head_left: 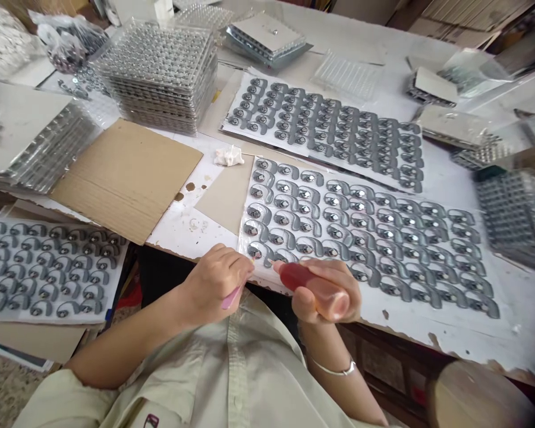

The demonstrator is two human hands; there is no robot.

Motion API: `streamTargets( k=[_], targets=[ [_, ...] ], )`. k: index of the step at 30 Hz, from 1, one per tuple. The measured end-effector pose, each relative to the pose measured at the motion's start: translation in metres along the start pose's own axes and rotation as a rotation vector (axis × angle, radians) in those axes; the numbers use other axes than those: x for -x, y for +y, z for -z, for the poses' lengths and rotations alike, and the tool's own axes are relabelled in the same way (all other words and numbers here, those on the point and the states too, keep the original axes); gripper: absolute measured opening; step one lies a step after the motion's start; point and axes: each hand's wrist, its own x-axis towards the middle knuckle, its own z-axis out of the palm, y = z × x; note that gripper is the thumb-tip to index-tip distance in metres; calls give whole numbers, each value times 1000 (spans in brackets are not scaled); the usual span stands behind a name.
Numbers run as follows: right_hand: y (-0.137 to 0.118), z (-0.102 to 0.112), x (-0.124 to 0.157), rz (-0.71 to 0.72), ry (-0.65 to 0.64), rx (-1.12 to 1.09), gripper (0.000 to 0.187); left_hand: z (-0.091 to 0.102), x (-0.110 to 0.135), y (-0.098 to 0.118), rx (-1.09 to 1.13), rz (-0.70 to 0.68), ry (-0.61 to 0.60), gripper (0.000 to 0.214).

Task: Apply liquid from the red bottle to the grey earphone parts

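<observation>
My left hand [216, 278] is closed around a slim pink-handled tool [230, 298]; its thin tip is near the sheet's front left corner, and its exact kind is hard to make out. My right hand [350, 288] grips a red squeeze bottle [301, 279], tilted so its narrow nozzle points left towards the same corner. Both hands are over the near edge of a white sheet [261, 273] bearing rows of grey curved metal pieces [307, 248], each with a small shiny round part. The bottle and right hand hide a few of these pieces.
Behind lies a second sheet of similar pieces [325, 128]. Stacked clear trays [160, 77] and brown cardboard [127, 175] are to the left, with a crumpled white tissue [229, 156] between. Another filled sheet [44, 267] sits lower left. A round stool [477, 395] stands at lower right.
</observation>
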Motion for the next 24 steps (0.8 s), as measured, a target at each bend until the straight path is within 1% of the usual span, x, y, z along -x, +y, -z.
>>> streamTargets(
  k=[3, 7, 13, 17, 21, 24],
  targets=[
    [-1, 3, 6, 12, 69, -21, 32, 2, -2, -4, 63, 5, 9, 13],
    [-2, 3, 9, 1, 28, -27, 33, 4, -4, -8, 94, 23, 35, 10],
    [-5, 1, 5, -32, -46, -12, 33, 5, -4, -9, 123, 41, 44, 8],
    [-5, -1, 2, 6, -33, 17, 33, 5, -4, -10, 144, 56, 46, 8],
    [-6, -1, 2, -25, -41, 20, 30, 6, -4, -11, 147, 72, 37, 8],
    [-5, 0, 4, -24, -36, 11, 31, 6, -4, -12, 160, 84, 24, 7]
  ],
)
